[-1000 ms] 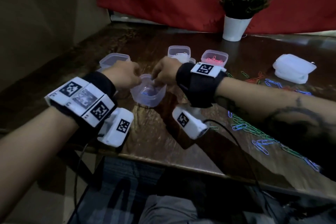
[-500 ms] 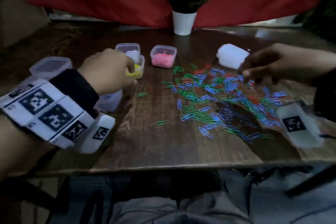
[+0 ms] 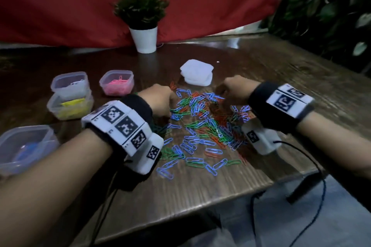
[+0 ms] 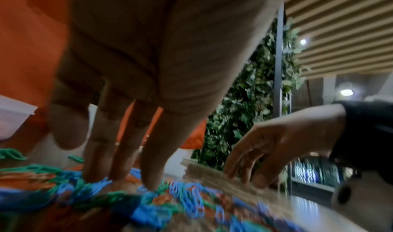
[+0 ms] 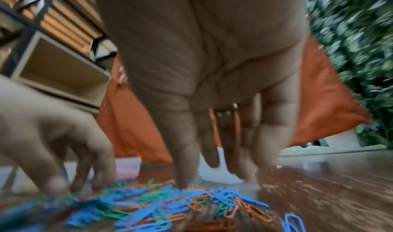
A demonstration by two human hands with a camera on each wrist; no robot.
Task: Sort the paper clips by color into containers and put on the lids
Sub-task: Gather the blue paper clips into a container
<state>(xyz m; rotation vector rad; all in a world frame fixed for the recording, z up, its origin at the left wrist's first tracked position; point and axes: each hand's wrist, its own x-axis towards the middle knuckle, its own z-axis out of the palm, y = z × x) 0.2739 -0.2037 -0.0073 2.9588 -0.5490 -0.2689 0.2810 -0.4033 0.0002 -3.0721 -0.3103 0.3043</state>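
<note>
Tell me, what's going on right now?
Left hand and right hand open, fingertips in the clip pile. Lids stacked aside. Nothing blocking.

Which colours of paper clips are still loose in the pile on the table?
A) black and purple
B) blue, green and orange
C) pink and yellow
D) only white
B: the pile of paper clips under both hands is blue, green and orange, while the pink clips and yellow clips already sit in tubs.

Straight fingers (image 5: 185, 165) on paper clips (image 5: 149, 207)
</note>
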